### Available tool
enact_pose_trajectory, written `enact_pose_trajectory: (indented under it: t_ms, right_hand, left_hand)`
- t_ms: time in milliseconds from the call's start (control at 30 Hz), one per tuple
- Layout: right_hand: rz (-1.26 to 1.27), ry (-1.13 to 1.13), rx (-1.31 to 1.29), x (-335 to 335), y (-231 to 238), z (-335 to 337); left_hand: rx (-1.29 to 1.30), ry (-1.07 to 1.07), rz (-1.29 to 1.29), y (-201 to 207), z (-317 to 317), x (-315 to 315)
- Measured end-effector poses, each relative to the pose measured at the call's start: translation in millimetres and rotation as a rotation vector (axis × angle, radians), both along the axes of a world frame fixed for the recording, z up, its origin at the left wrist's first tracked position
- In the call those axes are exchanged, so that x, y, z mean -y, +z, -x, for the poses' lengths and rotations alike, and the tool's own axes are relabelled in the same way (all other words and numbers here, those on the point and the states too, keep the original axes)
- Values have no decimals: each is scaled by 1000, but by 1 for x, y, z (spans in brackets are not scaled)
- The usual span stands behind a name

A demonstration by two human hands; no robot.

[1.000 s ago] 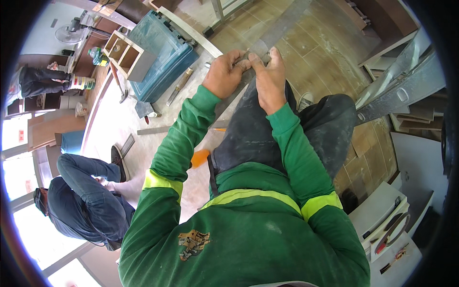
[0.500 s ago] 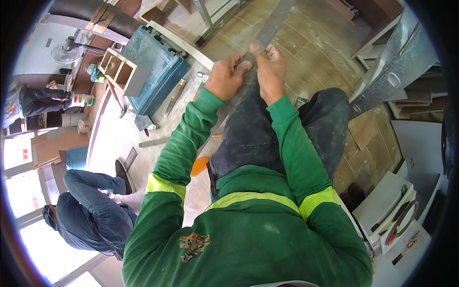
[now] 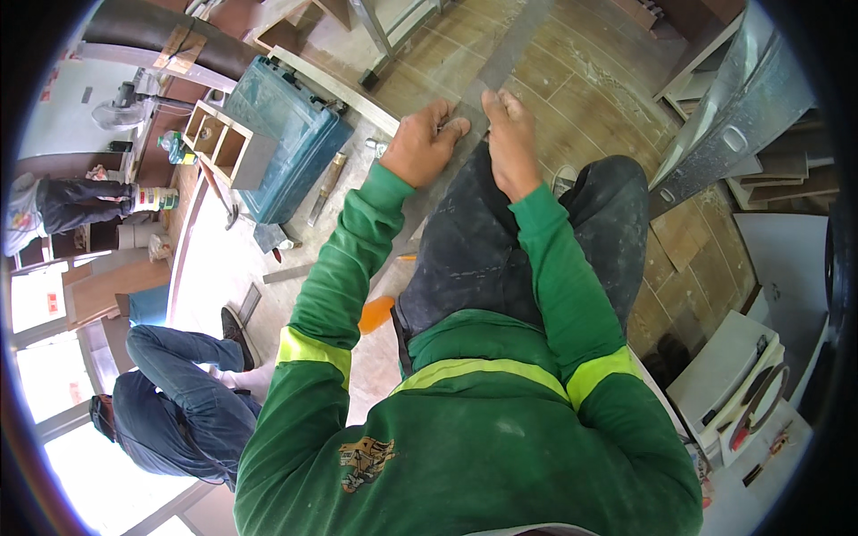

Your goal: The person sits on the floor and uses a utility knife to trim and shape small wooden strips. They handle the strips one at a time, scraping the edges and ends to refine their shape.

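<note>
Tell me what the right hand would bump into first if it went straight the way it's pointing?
Probably the long grey strip: the right hand points up and slightly left, toward it. Depth is unclear; its fingertips may already touch it.

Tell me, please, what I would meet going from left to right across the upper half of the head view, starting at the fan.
Fan, box with compartments, wooden-handled tool, left hand, right hand, shoe, grey panel with slots.

Hands (image 3: pixel 512 147) could pass rightward over the tiled floor (image 3: pixel 576 112); leftward, a blue case (image 3: pixel 290 134) obstructs.
</note>
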State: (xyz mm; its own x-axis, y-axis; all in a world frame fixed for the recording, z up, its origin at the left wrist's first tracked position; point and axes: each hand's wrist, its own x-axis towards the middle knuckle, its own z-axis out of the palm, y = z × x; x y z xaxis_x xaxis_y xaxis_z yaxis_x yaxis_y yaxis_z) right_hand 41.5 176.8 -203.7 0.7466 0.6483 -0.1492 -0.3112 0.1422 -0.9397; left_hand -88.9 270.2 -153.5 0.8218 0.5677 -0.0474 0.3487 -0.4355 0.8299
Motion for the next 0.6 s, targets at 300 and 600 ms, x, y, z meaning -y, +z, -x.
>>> enact_pose_trajectory:
  t_ms: [300, 600]
  right_hand:
    - [240, 244, -85, 67, -36, -3]
    - [393, 267, 936, 137, 31, 44]
  left_hand:
    - [-125, -193, 333, -64, 66, -19]
    - [-234, -202, 224, -35, 92, 48]
